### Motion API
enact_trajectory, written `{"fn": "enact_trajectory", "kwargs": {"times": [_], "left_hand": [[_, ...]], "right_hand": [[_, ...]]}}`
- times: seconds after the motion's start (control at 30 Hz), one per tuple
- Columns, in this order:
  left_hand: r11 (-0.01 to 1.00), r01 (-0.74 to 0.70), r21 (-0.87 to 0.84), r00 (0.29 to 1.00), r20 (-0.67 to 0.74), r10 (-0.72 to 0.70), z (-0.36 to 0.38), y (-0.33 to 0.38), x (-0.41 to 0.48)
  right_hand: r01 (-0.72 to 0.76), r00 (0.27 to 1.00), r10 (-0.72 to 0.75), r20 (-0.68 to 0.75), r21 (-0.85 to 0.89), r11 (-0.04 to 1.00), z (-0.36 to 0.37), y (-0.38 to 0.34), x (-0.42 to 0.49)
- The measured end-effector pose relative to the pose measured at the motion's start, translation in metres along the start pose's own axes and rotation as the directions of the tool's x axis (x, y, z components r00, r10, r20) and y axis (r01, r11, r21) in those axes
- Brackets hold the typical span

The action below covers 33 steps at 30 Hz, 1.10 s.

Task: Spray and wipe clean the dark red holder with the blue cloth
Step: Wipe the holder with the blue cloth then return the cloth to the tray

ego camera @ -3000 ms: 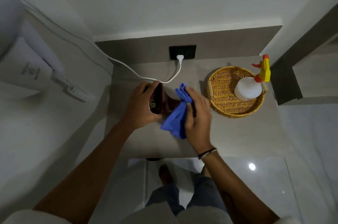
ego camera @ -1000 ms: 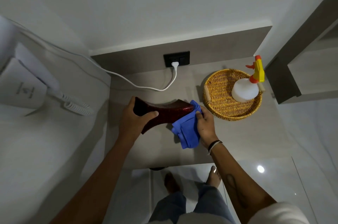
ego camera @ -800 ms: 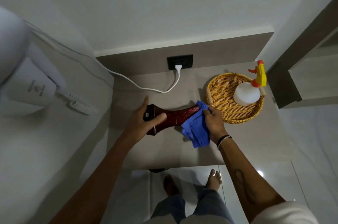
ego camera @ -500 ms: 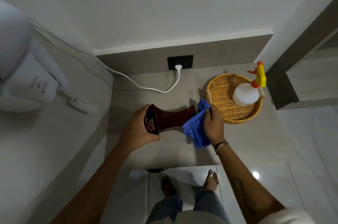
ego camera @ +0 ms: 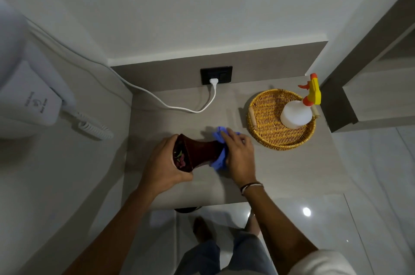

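The dark red holder (ego camera: 199, 152) lies on its side above the grey counter (ego camera: 280, 171), its open mouth turned toward me with small dark items visible inside. My left hand (ego camera: 164, 162) grips that open end. My right hand (ego camera: 238, 158) presses the blue cloth (ego camera: 220, 159) around the holder's far end, so most of the cloth is hidden under my fingers. The white spray bottle (ego camera: 296, 114) with a yellow and orange trigger stands apart, to the right.
A round wicker tray (ego camera: 265, 122) holds the spray bottle at the counter's right. A white cable (ego camera: 179, 107) runs from a black wall socket (ego camera: 216, 75) across the back. A wall-mounted white hair dryer (ego camera: 27, 95) hangs at the left. The counter's front edge is just below my wrists.
The holder has been turned so its open end faces me. My right hand with the cloth has slid inward and now wraps the holder's far end.
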<state>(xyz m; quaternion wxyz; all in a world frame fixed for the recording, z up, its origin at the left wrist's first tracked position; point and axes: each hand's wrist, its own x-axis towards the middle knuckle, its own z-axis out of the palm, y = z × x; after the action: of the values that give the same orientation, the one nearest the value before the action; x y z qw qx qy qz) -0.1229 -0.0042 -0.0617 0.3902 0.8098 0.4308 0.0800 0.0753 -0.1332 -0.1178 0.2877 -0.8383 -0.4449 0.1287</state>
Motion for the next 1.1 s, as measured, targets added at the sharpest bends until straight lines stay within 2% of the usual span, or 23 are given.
{"fn": "enact_trajectory", "kwargs": {"times": [0.07, 0.1, 0.23, 0.27, 0.33, 0.4, 0.47, 0.53, 0.63, 0.7, 0.73, 0.8, 0.83, 0.9, 0.97, 1.03, 1.1], "left_hand": [[0.998, -0.012, 0.060, 1.000, -0.019, 0.013, 0.003, 0.009, 0.001], [0.996, -0.014, 0.084, 1.000, -0.025, 0.016, 0.003, 0.013, 0.003], [0.998, -0.043, 0.052, 0.999, -0.009, 0.044, -0.002, 0.015, 0.006], [0.998, -0.048, 0.049, 0.999, -0.004, 0.048, -0.004, 0.013, 0.006], [0.997, -0.051, 0.052, 0.999, -0.016, 0.051, -0.007, 0.009, 0.005], [0.997, -0.027, 0.077, 0.999, -0.035, 0.030, -0.008, 0.007, 0.003], [0.994, -0.020, 0.108, 0.998, -0.049, 0.025, -0.006, 0.008, 0.002], [0.994, -0.027, 0.105, 0.997, -0.070, 0.034, -0.004, 0.011, 0.002], [0.998, -0.034, 0.061, 0.999, -0.032, 0.036, -0.001, 0.013, 0.008], [0.999, -0.005, 0.052, 1.000, -0.015, 0.006, -0.004, 0.010, 0.007], [0.998, 0.007, 0.057, 1.000, -0.020, -0.005, -0.005, 0.009, 0.006], [0.997, 0.015, 0.073, 1.000, -0.026, -0.013, -0.004, 0.008, 0.004], [0.997, 0.011, 0.076, 1.000, -0.021, -0.009, -0.003, 0.008, 0.004], [0.999, 0.025, 0.031, 1.000, -0.019, -0.024, 0.000, 0.009, 0.009], [0.992, 0.103, -0.066, 0.993, -0.049, -0.107, -0.001, 0.004, 0.015], [0.962, 0.215, -0.167, 0.973, -0.047, -0.225, -0.004, -0.004, 0.020], [0.930, 0.277, -0.241, 0.957, -0.023, -0.291, -0.008, -0.011, 0.026]], "right_hand": [[-0.062, 0.998, 0.062, -0.002, 0.051, 0.997, -0.002, -0.002, 0.006], [-0.044, 0.999, 0.044, 0.003, 0.117, 0.992, -0.002, -0.014, 0.005], [0.207, 0.978, -0.196, -0.067, 0.373, 0.904, 0.008, -0.068, -0.015], [0.251, 0.967, -0.247, -0.061, 0.400, 0.882, 0.007, -0.069, -0.018], [0.276, 0.958, -0.285, -0.021, 0.332, 0.902, 0.004, -0.049, -0.019], [0.146, 0.989, -0.151, 0.008, 0.203, 0.968, -0.002, -0.018, -0.013], [-0.029, 0.999, 0.026, 0.019, 0.174, 0.984, -0.009, -0.002, -0.006], [0.012, 1.000, -0.013, 0.004, 0.258, 0.966, -0.005, -0.020, -0.004], [0.239, 0.971, -0.225, -0.081, 0.355, 0.904, 0.012, -0.061, -0.017], [0.192, 0.981, -0.188, -0.052, 0.424, 0.885, 0.010, -0.057, -0.018], [0.147, 0.988, -0.154, -0.016, 0.404, 0.903, 0.008, -0.042, -0.013], [0.082, 0.996, -0.088, 0.033, 0.142, 0.986, -0.003, -0.012, -0.003], [0.028, 0.999, -0.029, 0.013, 0.067, 0.997, -0.006, 0.003, 0.002], [-0.122, 0.987, 0.135, -0.084, 0.143, 0.982, -0.013, 0.023, 0.011], [-0.280, 0.943, 0.325, -0.067, 0.365, 0.888, -0.017, 0.032, 0.015], [-0.472, 0.862, 0.484, 0.149, 0.585, 0.660, -0.018, 0.035, 0.015], [-0.563, 0.794, 0.497, 0.351, 0.733, 0.382, -0.017, 0.032, 0.014]]}}
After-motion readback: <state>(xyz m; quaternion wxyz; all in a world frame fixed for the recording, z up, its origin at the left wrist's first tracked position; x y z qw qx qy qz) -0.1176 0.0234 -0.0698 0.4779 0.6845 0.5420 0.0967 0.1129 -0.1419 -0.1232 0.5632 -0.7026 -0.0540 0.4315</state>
